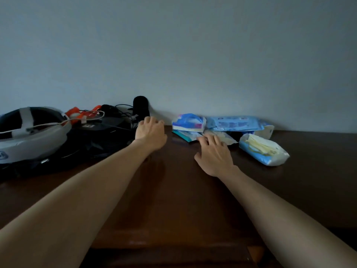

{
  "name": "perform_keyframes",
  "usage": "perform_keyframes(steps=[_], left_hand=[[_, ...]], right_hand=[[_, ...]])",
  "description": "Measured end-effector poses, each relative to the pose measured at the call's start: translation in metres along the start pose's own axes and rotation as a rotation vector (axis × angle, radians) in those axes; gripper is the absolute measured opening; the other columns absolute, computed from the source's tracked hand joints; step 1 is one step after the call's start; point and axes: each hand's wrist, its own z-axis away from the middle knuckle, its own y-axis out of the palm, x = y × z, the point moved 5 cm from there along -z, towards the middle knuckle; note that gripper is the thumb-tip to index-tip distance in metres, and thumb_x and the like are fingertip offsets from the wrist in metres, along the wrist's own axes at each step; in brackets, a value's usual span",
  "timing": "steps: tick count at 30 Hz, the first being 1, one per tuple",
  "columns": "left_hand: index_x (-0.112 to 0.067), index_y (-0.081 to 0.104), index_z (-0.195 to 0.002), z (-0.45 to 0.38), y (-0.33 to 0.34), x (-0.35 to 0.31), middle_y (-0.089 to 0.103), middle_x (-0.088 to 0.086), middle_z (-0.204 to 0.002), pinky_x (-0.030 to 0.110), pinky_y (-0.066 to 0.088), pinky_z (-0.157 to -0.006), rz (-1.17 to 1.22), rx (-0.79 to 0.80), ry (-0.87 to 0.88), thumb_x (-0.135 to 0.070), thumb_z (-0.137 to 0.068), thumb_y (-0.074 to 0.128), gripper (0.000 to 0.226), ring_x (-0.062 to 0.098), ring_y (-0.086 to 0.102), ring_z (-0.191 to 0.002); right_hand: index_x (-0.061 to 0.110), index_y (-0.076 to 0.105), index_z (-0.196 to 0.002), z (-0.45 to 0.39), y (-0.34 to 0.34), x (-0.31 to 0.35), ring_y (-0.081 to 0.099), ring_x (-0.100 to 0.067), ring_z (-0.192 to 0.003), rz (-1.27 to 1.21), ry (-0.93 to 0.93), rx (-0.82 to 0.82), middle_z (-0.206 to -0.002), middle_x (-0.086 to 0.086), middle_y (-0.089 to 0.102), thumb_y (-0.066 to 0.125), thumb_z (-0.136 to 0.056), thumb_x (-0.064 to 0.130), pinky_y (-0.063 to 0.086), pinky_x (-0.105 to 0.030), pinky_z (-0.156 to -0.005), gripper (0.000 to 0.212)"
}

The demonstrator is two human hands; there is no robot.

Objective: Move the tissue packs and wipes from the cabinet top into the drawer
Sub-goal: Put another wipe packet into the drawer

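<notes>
Several tissue and wipe packs lie against the wall on the dark wooden cabinet top (173,190). A blue and white tissue pack (188,122) rests on a flat teal pack (184,135). A wide light-blue wipes pack (234,123) lies behind them. Nearer on the right is an opened blue pack with pale yellow tissues (262,151). My right hand (215,154) reaches forward with fingers spread, its fingertips touching a flat pale pack (224,137). My left hand (150,133) hovers left of the packs, fingers curled loosely and holding nothing. The drawer is out of view.
A white and black helmet (31,132) sits on a black bag (92,146) at the left. Orange items, black cables (119,113) and a black upright object (140,107) crowd the back left. A plain grey wall stands behind.
</notes>
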Motion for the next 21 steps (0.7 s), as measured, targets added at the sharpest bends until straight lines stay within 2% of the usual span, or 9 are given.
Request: perform_keyframes(steps=[2, 4, 6, 9, 11, 14, 18, 21], left_hand=[[-0.015, 0.043, -0.148, -0.023, 0.022, 0.015, 0.037, 0.020, -0.152, 0.049, 0.033, -0.114, -0.049, 0.114, -0.071, -0.038, -0.099, 0.048, 0.054, 0.039, 0.034, -0.140], [-0.017, 0.035, -0.153, -0.035, 0.052, 0.026, 0.021, 0.021, -0.161, 0.050, 0.032, -0.115, -0.032, 0.221, -0.130, -0.038, -0.102, 0.042, 0.056, 0.041, 0.027, -0.144], [-0.020, 0.031, -0.155, -0.038, 0.076, 0.031, 0.007, 0.014, -0.166, 0.051, 0.033, -0.111, 0.031, 0.248, -0.177, -0.038, -0.103, 0.039, 0.056, 0.041, 0.024, -0.146], [-0.015, 0.043, -0.149, -0.045, 0.083, 0.028, 0.035, 0.012, -0.153, 0.050, 0.040, -0.102, 0.014, 0.144, -0.134, -0.036, -0.102, 0.039, 0.051, 0.041, 0.039, -0.133], [-0.014, 0.048, -0.142, -0.044, 0.079, 0.025, 0.046, 0.013, -0.143, 0.049, 0.042, -0.098, -0.037, 0.077, -0.086, -0.036, -0.103, 0.037, 0.046, 0.040, 0.048, -0.125], [-0.016, 0.053, -0.136, -0.032, 0.068, 0.018, 0.053, 0.012, -0.133, 0.046, 0.042, -0.095, -0.103, -0.016, -0.010, -0.040, -0.104, 0.034, 0.044, 0.035, 0.057, -0.118], [-0.024, 0.060, -0.131, -0.010, 0.058, 0.004, 0.056, 0.010, -0.118, 0.044, 0.039, -0.096, -0.197, -0.062, 0.125, -0.046, -0.099, 0.035, 0.046, 0.029, 0.062, -0.103], [-0.022, 0.068, -0.117, 0.010, 0.047, 0.002, 0.052, 0.010, -0.119, 0.042, 0.040, -0.092, -0.122, -0.100, 0.057, -0.046, -0.096, 0.039, 0.043, 0.030, 0.061, -0.103]], right_hand=[[0.026, 0.032, -0.154, -0.021, 0.016, -0.009, 0.024, -0.030, -0.150, 0.015, 0.030, 0.033, -0.163, -0.008, 0.028, 0.046, -0.098, 0.050, 0.025, -0.051, -0.120, 0.063], [0.032, 0.025, -0.158, -0.042, 0.033, -0.022, 0.011, -0.033, -0.155, 0.017, 0.104, 0.104, -0.168, -0.011, 0.016, 0.038, -0.098, 0.058, 0.015, -0.058, -0.122, 0.067], [0.039, 0.023, -0.158, -0.059, 0.045, -0.033, 0.008, -0.037, -0.155, -0.005, 0.188, 0.186, -0.168, -0.013, 0.013, 0.032, -0.096, 0.066, 0.014, -0.064, -0.119, 0.068], [0.047, 0.028, -0.156, -0.072, 0.054, -0.037, 0.010, -0.038, -0.154, -0.014, 0.209, 0.262, -0.166, -0.013, 0.017, 0.027, -0.094, 0.071, 0.017, -0.067, -0.116, 0.066], [0.049, 0.035, -0.153, -0.074, 0.053, -0.035, 0.014, -0.037, -0.152, -0.014, 0.183, 0.273, -0.166, -0.012, 0.020, 0.026, -0.095, 0.071, 0.020, -0.065, -0.115, 0.062], [0.050, 0.045, -0.146, -0.066, 0.043, -0.031, 0.025, -0.036, -0.148, -0.038, 0.138, 0.271, -0.161, -0.009, 0.029, 0.028, -0.096, 0.070, 0.028, -0.060, -0.112, 0.056], [0.047, 0.056, -0.134, -0.036, 0.023, -0.016, 0.037, -0.032, -0.140, -0.059, 0.026, 0.276, -0.152, -0.003, 0.044, 0.035, -0.097, 0.065, 0.037, -0.052, -0.108, 0.046], [0.046, 0.059, -0.131, -0.005, -0.004, 0.000, 0.053, -0.028, -0.125, -0.030, -0.152, 0.088, -0.138, 0.004, 0.061, 0.040, -0.092, 0.054, 0.039, -0.046, -0.098, 0.044]])
